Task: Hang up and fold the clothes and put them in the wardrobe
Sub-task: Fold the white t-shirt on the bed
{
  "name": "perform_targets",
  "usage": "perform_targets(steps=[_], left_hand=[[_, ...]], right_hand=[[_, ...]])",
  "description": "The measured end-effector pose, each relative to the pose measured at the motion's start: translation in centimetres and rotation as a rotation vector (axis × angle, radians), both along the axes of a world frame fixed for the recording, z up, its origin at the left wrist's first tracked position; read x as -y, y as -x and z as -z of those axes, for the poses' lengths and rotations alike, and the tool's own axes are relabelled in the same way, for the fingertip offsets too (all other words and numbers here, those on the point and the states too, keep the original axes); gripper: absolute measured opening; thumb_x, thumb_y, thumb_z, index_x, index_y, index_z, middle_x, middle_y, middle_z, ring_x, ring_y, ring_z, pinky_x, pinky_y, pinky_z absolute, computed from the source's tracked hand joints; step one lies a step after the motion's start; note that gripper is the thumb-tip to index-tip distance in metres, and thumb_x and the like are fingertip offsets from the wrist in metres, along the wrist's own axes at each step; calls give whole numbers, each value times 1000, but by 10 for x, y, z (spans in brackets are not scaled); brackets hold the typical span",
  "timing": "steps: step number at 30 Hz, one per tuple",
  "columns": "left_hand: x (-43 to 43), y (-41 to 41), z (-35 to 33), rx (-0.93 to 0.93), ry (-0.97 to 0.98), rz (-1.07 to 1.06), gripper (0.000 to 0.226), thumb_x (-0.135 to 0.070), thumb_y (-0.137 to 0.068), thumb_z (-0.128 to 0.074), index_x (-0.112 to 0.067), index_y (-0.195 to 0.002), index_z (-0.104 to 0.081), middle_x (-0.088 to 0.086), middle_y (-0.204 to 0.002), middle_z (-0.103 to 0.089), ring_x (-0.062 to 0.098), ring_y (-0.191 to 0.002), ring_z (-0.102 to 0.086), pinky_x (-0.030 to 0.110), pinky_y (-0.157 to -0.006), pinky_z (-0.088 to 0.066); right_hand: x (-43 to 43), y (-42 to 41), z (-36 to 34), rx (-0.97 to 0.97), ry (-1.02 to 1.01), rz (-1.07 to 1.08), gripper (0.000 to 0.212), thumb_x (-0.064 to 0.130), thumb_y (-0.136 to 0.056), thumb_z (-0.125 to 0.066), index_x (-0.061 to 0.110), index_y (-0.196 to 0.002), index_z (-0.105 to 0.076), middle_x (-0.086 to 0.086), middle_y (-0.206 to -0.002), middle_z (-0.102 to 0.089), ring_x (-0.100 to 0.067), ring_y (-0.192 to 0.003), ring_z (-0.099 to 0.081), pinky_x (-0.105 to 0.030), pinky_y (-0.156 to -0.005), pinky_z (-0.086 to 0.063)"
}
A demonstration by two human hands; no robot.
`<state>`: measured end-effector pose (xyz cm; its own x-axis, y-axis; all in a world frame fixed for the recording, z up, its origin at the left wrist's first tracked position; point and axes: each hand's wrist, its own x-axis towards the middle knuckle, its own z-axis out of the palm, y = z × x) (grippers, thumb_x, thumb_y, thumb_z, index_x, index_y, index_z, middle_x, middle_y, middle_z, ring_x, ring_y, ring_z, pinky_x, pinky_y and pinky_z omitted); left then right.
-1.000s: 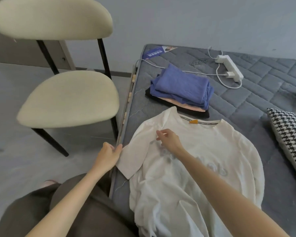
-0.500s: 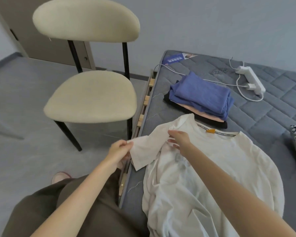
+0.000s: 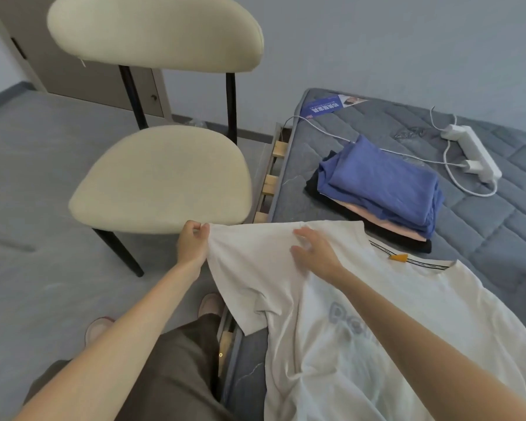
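White T-shirt [image 3: 316,360], one; left hand [image 3: 192,244] pinches sleeve [image 3: 249,284], right hand [image 3: 313,250] presses it.

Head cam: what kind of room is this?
Probably a bedroom: a bare quilted mattress on a slatted frame, with a pile of folded clothes and a white T-shirt lying on it, and a padded chair alongside.

Upper left: cream padded chair [image 3: 161,177], beside the grey quilted mattress [image 3: 483,238] at right. On the mattress: white T-shirt [image 3: 407,314], lower centre; stack of folded blue, pink and black clothes [image 3: 380,183] behind it; white power strip [image 3: 471,153], upper right.
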<state>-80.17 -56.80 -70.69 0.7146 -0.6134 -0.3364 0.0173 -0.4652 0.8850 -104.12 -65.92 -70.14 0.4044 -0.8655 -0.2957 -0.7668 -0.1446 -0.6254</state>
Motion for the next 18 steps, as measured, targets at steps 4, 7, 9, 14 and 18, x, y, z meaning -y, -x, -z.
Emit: perform_targets(steps=[4,7,9,14,18], left_hand=[[14,-12,14,134,34,-7,16,-26,-96,-49,-11,-93,-50,3,-87,-56,20,-79,-50,29,-62,-37],[21,-15,23,138,35,-9,15,-25,-95,-52,-11,-95,-53,5,-91,-60,23,-82,-53,32,-73,-42],[20,-12,30,100,11,-24,18,-25,-95,-51,-9,-100,-56,3,-96,-59,23,-89,-54,32,-78,-42],[1,5,52,-205,-8,-4,34,-30,-99,-46,-14,-128,-51,4,-121,-55,20,-109,-52,32,-90,-43],[-16,29,73,-505,-122,6,46,-35,-101,-40,-20,-144,-33,7,-138,-47,28,-123,-49,44,-103,-41]], right_hand=[[3,7,27,-388,128,-247,60,56,-99,-27,43,-152,-3,7,-162,12,-23,-148,15,-53,-115,11],[2,11,39,-467,173,-268,60,63,-96,-15,49,-147,13,10,-159,21,-23,-146,22,-56,-113,14],[0,11,42,-478,204,-266,59,63,-96,-13,49,-146,16,10,-159,22,-23,-146,23,-56,-114,13],[-3,8,40,-479,211,-251,59,59,-98,-14,46,-148,14,9,-159,21,-23,-146,21,-56,-114,12],[-9,3,34,-443,153,-218,58,54,-101,-18,42,-151,8,5,-161,16,-24,-147,18,-55,-115,12]])
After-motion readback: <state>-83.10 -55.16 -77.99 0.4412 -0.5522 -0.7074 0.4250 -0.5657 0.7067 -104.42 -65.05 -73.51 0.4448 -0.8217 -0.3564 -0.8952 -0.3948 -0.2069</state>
